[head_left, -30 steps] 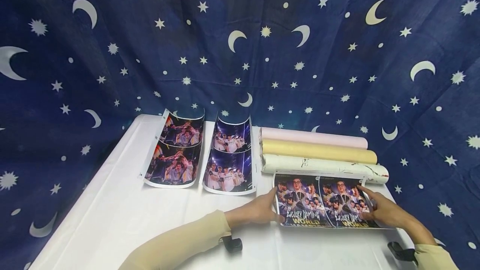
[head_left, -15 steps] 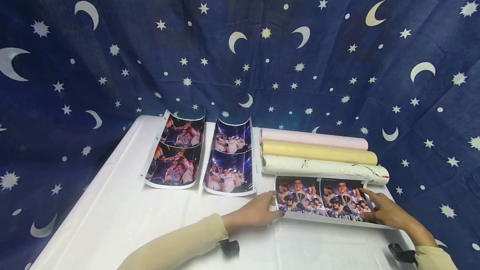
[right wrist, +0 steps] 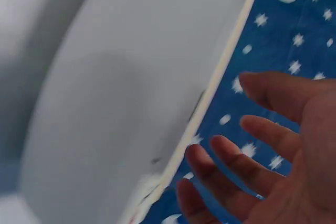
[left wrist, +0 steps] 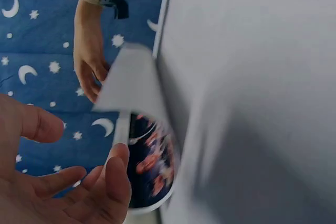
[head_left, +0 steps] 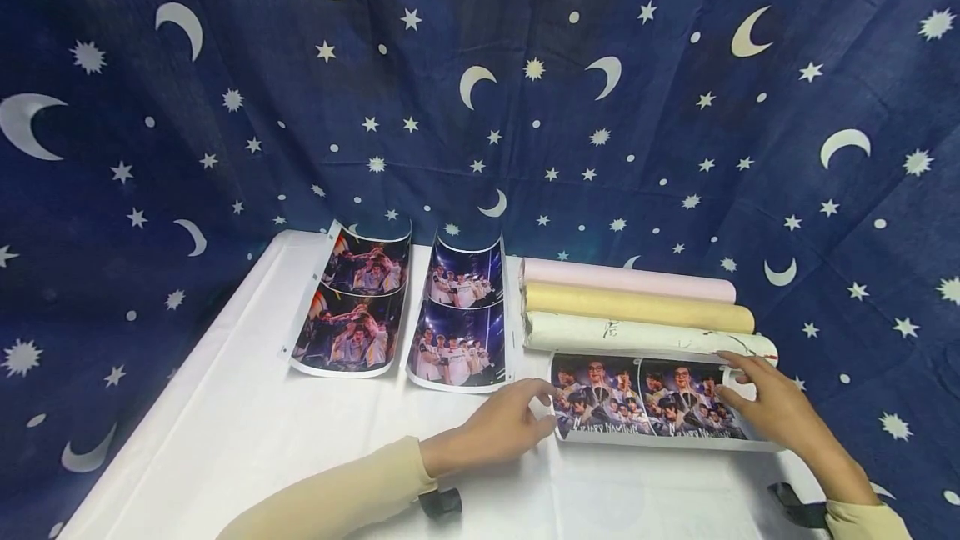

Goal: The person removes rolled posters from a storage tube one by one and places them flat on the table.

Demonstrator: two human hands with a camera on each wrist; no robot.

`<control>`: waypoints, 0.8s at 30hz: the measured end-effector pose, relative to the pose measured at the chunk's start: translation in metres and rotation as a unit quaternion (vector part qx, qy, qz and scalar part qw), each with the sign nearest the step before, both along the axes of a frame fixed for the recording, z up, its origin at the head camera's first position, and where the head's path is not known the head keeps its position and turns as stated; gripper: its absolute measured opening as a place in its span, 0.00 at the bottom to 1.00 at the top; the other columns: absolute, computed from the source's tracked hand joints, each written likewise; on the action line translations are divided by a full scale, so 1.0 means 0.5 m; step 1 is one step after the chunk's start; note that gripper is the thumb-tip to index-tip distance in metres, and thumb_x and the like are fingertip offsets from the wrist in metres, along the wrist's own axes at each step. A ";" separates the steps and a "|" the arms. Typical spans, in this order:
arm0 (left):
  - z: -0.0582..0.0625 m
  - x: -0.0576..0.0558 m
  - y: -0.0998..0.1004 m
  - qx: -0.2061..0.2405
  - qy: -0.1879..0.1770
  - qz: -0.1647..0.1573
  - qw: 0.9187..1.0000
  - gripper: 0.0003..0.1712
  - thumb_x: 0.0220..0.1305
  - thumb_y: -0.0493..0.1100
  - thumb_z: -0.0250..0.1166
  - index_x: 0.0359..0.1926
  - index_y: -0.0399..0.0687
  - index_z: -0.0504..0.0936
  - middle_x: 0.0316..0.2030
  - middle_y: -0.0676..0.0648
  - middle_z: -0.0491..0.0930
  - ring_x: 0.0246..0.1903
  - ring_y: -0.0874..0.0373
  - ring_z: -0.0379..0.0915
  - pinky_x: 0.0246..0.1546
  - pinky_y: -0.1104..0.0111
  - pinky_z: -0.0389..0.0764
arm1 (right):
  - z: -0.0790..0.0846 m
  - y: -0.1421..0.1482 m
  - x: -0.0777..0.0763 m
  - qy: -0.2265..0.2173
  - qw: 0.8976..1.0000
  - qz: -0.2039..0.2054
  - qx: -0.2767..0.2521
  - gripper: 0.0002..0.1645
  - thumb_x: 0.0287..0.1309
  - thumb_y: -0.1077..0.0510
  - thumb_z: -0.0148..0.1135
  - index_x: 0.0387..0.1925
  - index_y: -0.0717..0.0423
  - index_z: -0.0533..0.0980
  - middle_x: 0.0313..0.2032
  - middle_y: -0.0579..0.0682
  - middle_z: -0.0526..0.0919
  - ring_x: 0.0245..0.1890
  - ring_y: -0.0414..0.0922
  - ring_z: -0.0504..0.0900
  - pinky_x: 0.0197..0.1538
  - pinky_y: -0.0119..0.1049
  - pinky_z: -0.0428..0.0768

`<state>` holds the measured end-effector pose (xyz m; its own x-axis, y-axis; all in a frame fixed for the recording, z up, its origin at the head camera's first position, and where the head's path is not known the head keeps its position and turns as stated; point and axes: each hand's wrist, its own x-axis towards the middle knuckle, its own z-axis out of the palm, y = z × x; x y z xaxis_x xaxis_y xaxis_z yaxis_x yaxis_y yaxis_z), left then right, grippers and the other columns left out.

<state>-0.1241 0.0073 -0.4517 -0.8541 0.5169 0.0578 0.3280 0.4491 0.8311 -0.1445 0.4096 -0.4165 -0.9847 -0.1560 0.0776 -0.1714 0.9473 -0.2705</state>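
A curled photo print (head_left: 600, 394), with the same group picture twice side by side, lies at the table's right half. At its left edge is my left hand (head_left: 498, 425), thumb and fingers spread apart with fingertips right at the paper. The left wrist view shows the print's near edge (left wrist: 131, 80) bending upward, white back showing. Beyond the opposite end is my right hand (head_left: 780, 407), its fingers loosely extended. In the right wrist view the right hand's fingers (right wrist: 226, 182) stand apart from the sheet's pale back (right wrist: 121, 77), with nothing between them and the thumb.
Two more curled prints, one orange-toned (head_left: 352, 332) and one purple-toned (head_left: 457, 348), lie to the left. Behind the group print are three paper rolls: pink (head_left: 630, 280), yellow (head_left: 637, 305) and white with markings (head_left: 645, 333). A starry blue cloth (head_left: 420, 90) hangs behind the white table (head_left: 315, 415).
Both hands have loosened from the print; the left has drawn slightly left and the right hand's fingers have lifted. The print's front edge has curled up, hiding its lower lettering.
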 end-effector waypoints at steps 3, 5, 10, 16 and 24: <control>0.017 -0.013 -0.021 0.004 0.014 0.008 1.000 0.20 0.65 0.47 0.60 0.57 0.48 0.77 0.49 0.49 0.82 0.27 0.74 0.74 0.32 0.78 0.75 | 0.016 -0.042 0.001 0.055 0.998 0.012 0.003 0.36 0.58 0.52 0.69 0.63 0.63 0.68 0.51 0.68 0.76 0.40 0.65 0.81 0.31 0.56 0.77; 0.029 -0.025 -0.036 0.005 0.021 0.016 1.000 0.19 0.65 0.48 0.60 0.55 0.48 0.78 0.47 0.50 0.83 0.29 0.73 0.74 0.33 0.77 0.75 | 0.026 -0.071 0.001 0.090 0.995 0.028 -0.007 0.35 0.57 0.55 0.69 0.63 0.62 0.69 0.52 0.65 0.75 0.41 0.63 0.81 0.31 0.56 0.77; 0.050 -0.054 -0.074 0.009 0.051 0.039 0.998 0.16 0.65 0.47 0.59 0.52 0.50 0.80 0.39 0.53 0.84 0.30 0.70 0.75 0.33 0.75 0.75 | 0.043 -0.141 -0.001 0.122 0.990 0.062 -0.043 0.35 0.59 0.56 0.68 0.66 0.56 0.68 0.57 0.61 0.72 0.48 0.63 0.79 0.38 0.61 0.78; 0.076 -0.082 -0.112 0.037 0.078 0.070 0.994 0.14 0.66 0.43 0.60 0.51 0.46 0.80 0.41 0.51 0.84 0.35 0.63 0.78 0.37 0.71 0.79 | 0.061 -0.207 -0.014 0.107 0.986 0.095 -0.082 0.34 0.66 0.52 0.61 0.70 0.49 0.64 0.66 0.60 0.66 0.55 0.66 0.75 0.46 0.66 0.76; 0.101 -0.111 -0.162 0.022 0.107 0.113 0.988 0.15 0.67 0.44 0.60 0.52 0.48 0.81 0.44 0.49 0.85 0.35 0.61 0.81 0.40 0.67 0.81 | 0.085 -0.280 -0.053 0.078 0.983 0.131 -0.106 0.34 0.71 0.49 0.54 0.75 0.36 0.57 0.74 0.54 0.56 0.66 0.68 0.67 0.55 0.72 0.68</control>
<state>-0.1797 -0.0739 -0.4010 -0.9130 0.3081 0.2675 0.3941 0.4961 0.7737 -0.1711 0.2695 -0.3741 -0.8866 -0.3662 0.2825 -0.4566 0.7901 -0.4090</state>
